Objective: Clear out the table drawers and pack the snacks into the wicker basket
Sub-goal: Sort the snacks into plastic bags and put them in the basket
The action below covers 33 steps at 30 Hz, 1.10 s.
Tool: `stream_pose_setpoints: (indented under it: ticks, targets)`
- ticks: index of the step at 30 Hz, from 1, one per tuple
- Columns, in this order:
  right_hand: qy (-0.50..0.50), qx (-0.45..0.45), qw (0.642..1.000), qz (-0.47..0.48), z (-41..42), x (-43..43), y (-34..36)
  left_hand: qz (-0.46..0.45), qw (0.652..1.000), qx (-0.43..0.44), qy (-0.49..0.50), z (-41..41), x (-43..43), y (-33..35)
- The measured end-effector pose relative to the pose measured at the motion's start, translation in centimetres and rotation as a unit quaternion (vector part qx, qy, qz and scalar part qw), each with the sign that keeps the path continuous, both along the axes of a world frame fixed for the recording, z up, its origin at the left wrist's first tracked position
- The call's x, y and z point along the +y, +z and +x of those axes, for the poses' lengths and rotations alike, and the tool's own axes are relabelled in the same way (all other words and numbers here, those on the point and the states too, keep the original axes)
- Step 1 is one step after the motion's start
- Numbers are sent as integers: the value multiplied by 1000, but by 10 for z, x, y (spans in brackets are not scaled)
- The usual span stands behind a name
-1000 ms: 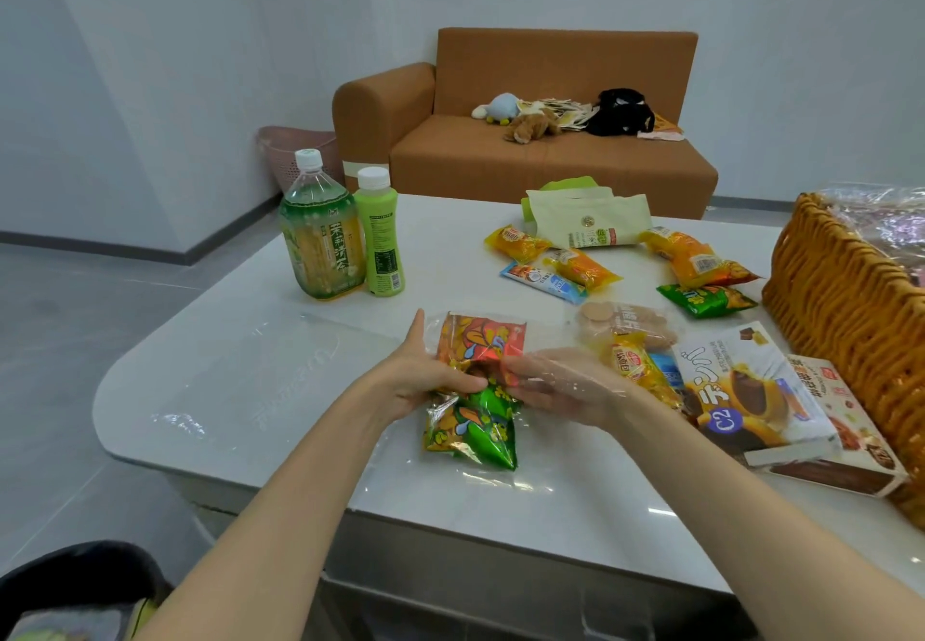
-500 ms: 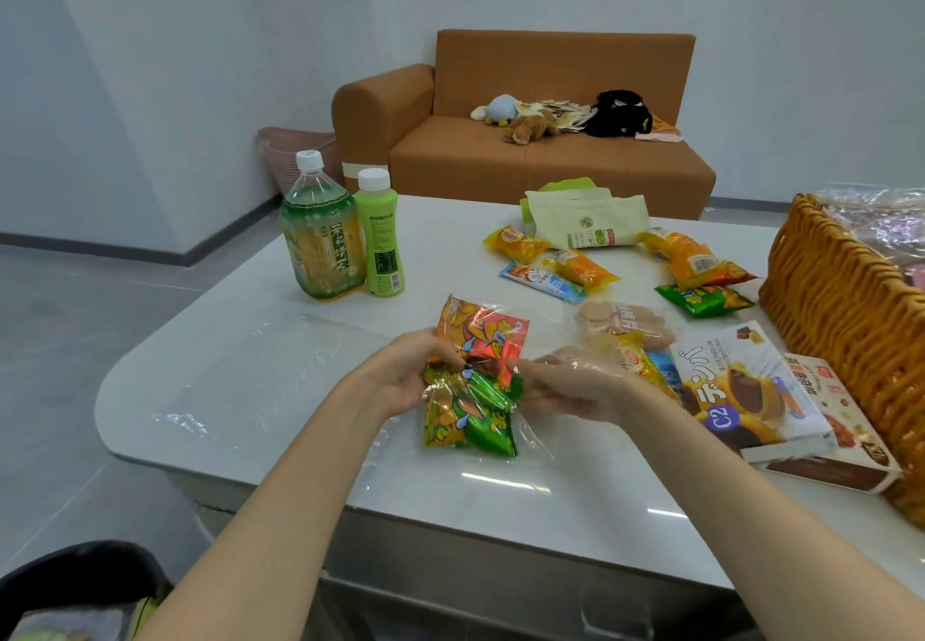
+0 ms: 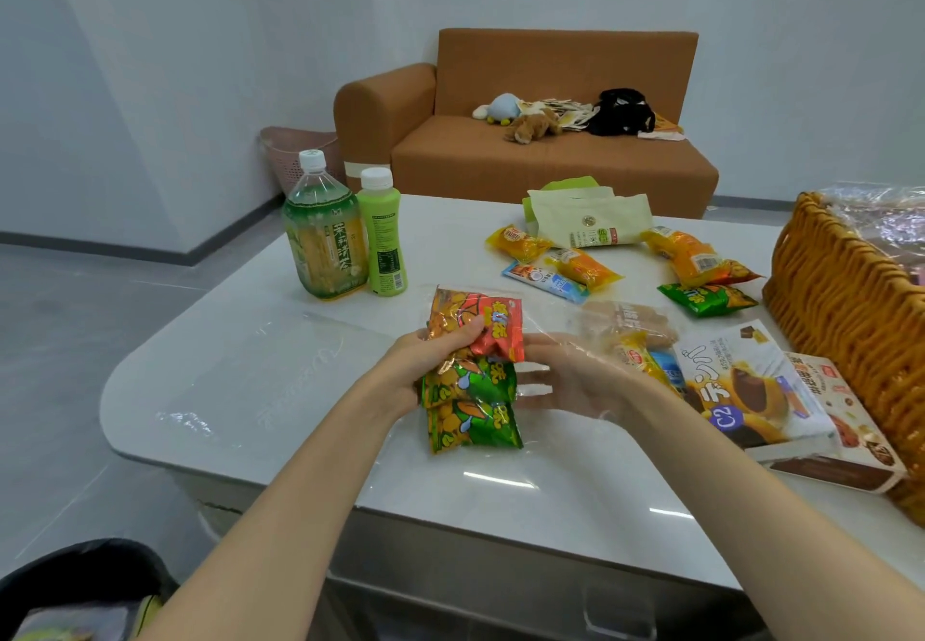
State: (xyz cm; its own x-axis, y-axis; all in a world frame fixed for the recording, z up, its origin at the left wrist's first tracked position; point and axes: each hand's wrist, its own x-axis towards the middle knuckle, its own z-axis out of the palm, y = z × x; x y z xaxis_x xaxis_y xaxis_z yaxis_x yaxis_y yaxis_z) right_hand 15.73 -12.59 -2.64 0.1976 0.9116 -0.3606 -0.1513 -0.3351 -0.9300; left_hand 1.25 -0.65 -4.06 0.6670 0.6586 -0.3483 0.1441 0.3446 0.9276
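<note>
At 10 o'clock from your hands, the tea bottle [image 3: 325, 240] stands upright on the tabletop [image 3: 250, 380], away from the work. Your left hand [image 3: 425, 365] is clamped on a stack of three packets [image 3: 470, 405]. The thumb lies across the red one on top, and the two green ones are below it. I think you hold them together so they travel as one bundle. At 3 o'clock of the stack your right hand [image 3: 565, 380] is spread, with the fingers nearly straight. It touches the stack's side under a clear film [image 3: 545, 312], probably to steady it. Further toward 3 o'clock lie two boxes [image 3: 741, 385], then the basket [image 3: 841, 320] where the packets must go.
</note>
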Motion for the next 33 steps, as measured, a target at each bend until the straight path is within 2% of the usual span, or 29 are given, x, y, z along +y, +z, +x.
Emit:
stream_pose_setpoints:
  ticks: [5,7,11,13,15,17,18,19,22,25,29,33]
  targets:
    - [8,32,999,-5,10,-4,6,56,993,29,104,8,-2,-5]
    - [5,24,1000,-1,10,-8,7,69,992,34,102,11,-5,-6]
    - [-47,-123,991,19,2,-13,-2,53,997,52,12,15,-14,-6]
    - [-83,-178,980,42,-1,-16,-5,78,995,64,-8,17,-16,-8]
    - [-97,-279,953,62,-1,-17,-8,94,993,65,-11,18,-16,-10]
    - [-90,-403,909,64,1,-15,-13,81,994,60,-32,17,-16,-9]
    - [-83,-423,900,63,1,-15,-15,68,995,58,-51,16,-15,-7]
    - [-79,-405,909,64,2,-14,-15,60,995,52,-63,15,-13,-7]
    - [-59,-257,963,48,8,-14,-9,49,998,27,-39,12,-6,-6]
    - [-63,-118,989,66,14,-19,-7,32,998,31,-37,11,-4,-3]
    - [-82,-80,985,125,11,-18,-16,11,996,47,-71,10,-11,-1]
    - [-113,-88,985,101,3,-12,-16,23,993,57,-100,14,-21,-2]
